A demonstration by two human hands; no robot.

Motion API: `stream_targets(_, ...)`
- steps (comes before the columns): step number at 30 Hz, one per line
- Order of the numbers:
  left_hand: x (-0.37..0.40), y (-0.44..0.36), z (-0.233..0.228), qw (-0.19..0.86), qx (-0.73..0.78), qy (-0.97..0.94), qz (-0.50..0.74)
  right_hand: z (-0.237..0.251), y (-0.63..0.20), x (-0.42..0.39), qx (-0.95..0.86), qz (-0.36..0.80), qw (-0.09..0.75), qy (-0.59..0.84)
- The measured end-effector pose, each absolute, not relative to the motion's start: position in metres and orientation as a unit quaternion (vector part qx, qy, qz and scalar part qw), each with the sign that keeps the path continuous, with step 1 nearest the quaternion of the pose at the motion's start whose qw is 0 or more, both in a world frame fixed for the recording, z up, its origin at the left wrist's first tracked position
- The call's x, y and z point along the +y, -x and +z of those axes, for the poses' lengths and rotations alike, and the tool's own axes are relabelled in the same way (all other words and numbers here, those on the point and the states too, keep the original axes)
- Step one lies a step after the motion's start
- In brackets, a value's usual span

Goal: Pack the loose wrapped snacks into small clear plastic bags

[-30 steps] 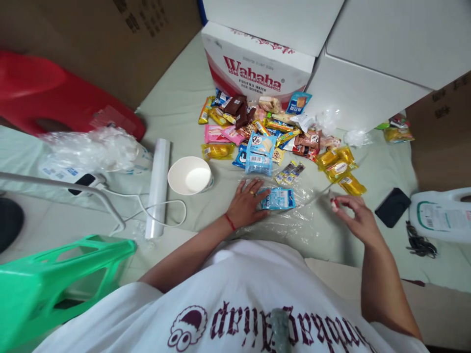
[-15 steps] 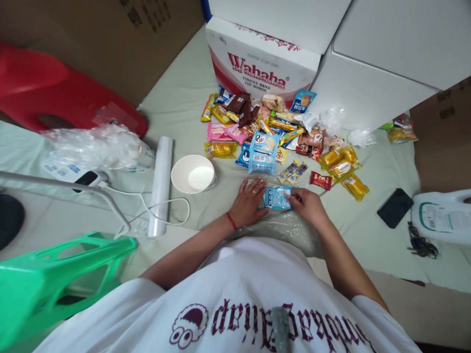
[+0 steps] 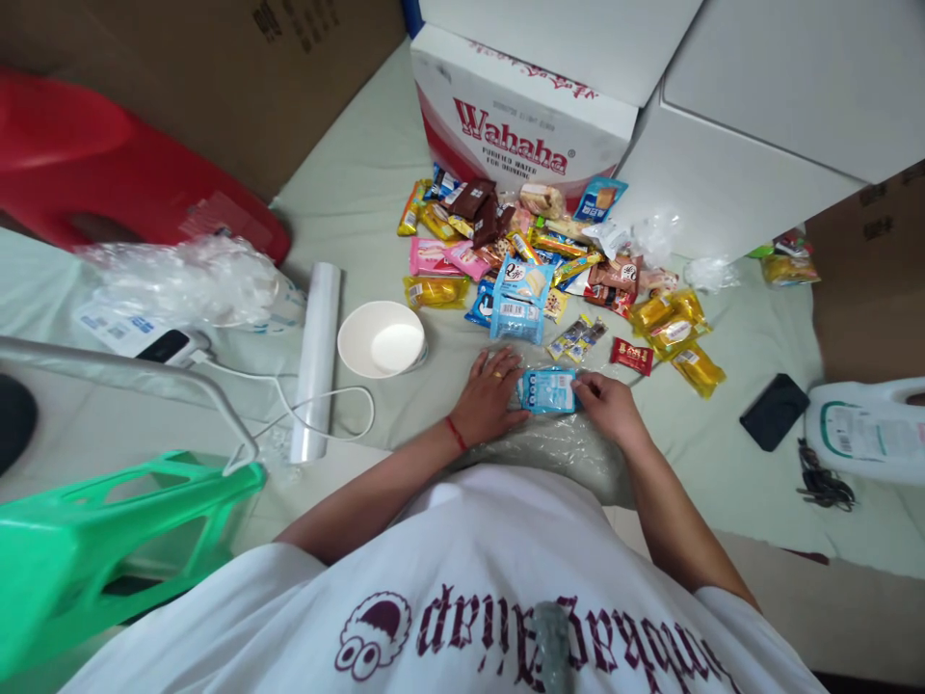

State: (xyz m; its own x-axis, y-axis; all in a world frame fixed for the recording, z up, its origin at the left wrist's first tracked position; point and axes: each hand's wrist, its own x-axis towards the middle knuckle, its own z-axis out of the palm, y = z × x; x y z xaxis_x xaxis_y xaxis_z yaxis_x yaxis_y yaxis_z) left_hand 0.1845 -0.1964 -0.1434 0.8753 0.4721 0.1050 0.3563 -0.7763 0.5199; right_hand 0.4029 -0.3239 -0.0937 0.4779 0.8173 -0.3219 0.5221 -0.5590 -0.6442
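Note:
A small blue snack packet (image 3: 549,390) lies in front of me on a sheet of clear plastic wrap (image 3: 539,439). My left hand (image 3: 489,397) rests flat on the wrap with its fingers stretched out, its thumb side close to the packet's left end. At the packet's right edge, my right hand (image 3: 605,405) is closed in a pinch, fingertips touching that edge. Just beyond the hands are a light-blue wafer packet (image 3: 518,294), two thin striped sachets (image 3: 578,337) and a red wrapped candy (image 3: 631,355).
A mixed pile of wrapped snacks sits before the Wahaba carton (image 3: 506,135). To the left are a white paper bowl (image 3: 382,339), a plastic-wrap roll (image 3: 316,366), a white cable (image 3: 281,395) and a green stool (image 3: 130,540). A black phone (image 3: 775,412) and white jug (image 3: 867,429) lie right.
My right hand's fingertips have shifted slightly right, from on top of the blue packet to its right edge. The left hand stays flat in place. The camera view has moved slightly.

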Motion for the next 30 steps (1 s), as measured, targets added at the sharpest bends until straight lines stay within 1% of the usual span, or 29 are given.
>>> stream_targets(3,-0.198,-0.185,-0.142,0.257,0.225,-0.932,0.122,-0.098,-0.396,-0.325,-0.39,0.321,0.277,0.817)
stream_targets(8,-0.199,-0.184,-0.141,0.269,0.223,-0.928,0.133,-0.102,-0.395,-0.329,-0.407,0.31,0.253,0.822)
stream_targets(10,-0.197,-0.182,-0.142,0.277,0.235,-0.919,0.154,-0.098,-0.404,-0.326,-0.423,0.263,0.237,0.834)
stream_targets(12,-0.194,-0.181,-0.142,0.277,0.26,-0.908,0.179,-0.091,-0.418,-0.318,-0.471,0.177,0.217,0.837)
stream_targets(14,-0.191,-0.179,-0.14,0.267,0.287,-0.897,0.203,-0.081,-0.434,-0.304,-0.543,0.09,0.198,0.811)
stream_targets(16,-0.191,-0.177,-0.135,0.247,0.316,-0.888,0.223,-0.073,-0.453,-0.291,-0.602,0.047,0.19,0.774)
stream_targets(19,-0.194,-0.172,-0.128,0.204,0.36,-0.879,0.238,-0.066,-0.488,-0.287,-0.607,0.02,0.191,0.771)
stream_targets(21,-0.197,-0.167,-0.127,0.19,0.347,-0.891,0.223,-0.07,-0.513,-0.3,-0.596,0.011,0.17,0.785)
stream_targets(24,-0.2,-0.161,-0.132,0.197,0.292,-0.919,0.176,-0.087,-0.541,-0.335,-0.632,0.063,0.102,0.765)
stream_targets(26,-0.201,-0.159,-0.137,0.198,0.286,-0.924,0.157,-0.1,-0.549,-0.358,-0.64,0.086,0.073,0.76)
stream_targets(28,-0.201,-0.158,-0.141,0.196,0.297,-0.922,0.154,-0.108,-0.549,-0.377,-0.614,0.066,0.072,0.783)
stream_targets(30,-0.201,-0.158,-0.142,0.194,0.304,-0.919,0.158,-0.107,-0.544,-0.389,-0.585,0.032,0.087,0.806)
